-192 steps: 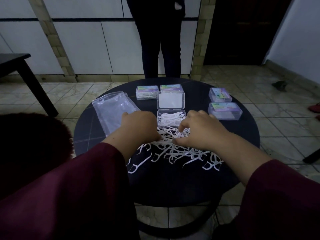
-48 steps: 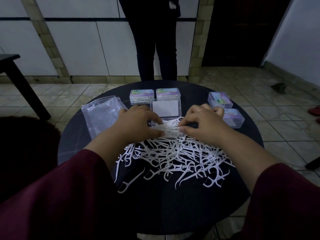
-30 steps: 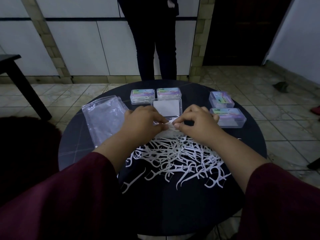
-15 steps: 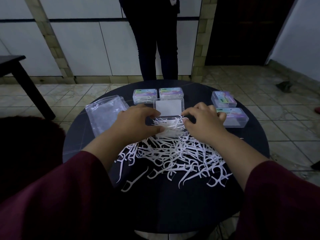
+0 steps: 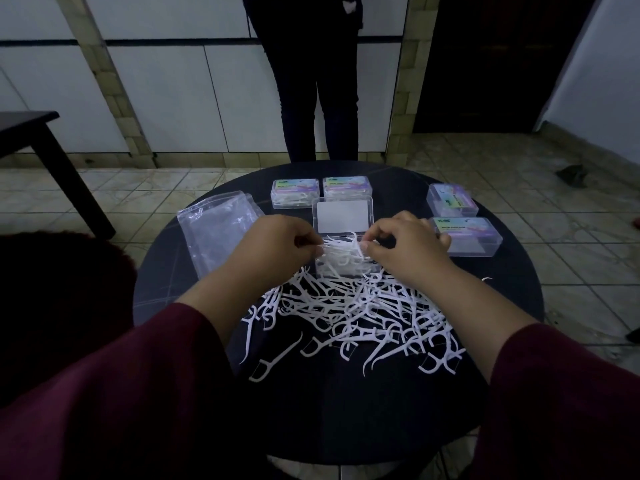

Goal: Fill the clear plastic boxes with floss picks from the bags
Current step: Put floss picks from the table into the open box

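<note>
While a person (image 5: 313, 77) stands beyond it, a round dark table (image 5: 502, 299) sits on pale floor tiles (image 5: 571, 258).
Left hand (image 5: 273, 247) and right hand (image 5: 403, 249) pinch a floss-pick bundle (image 5: 341, 252), lying left-to-right, over the open clear box (image 5: 343, 220); loose picks (image 5: 353, 313) point every way.

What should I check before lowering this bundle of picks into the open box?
1. Bundle held at both ends: ok. The left hand and right hand pinch the floss pick bundle.
2. Open box under the bundle: ok, directly beneath.
3. Lid clear of the way: ok, lying open behind.
4. Picks aligned: not ok, a few ends stick up out of the bundle.
5. Room left in the box: cannot tell, bundle and hands hide the inside.
6. Stock remaining: ok, a loose pile lies on the table.
</note>
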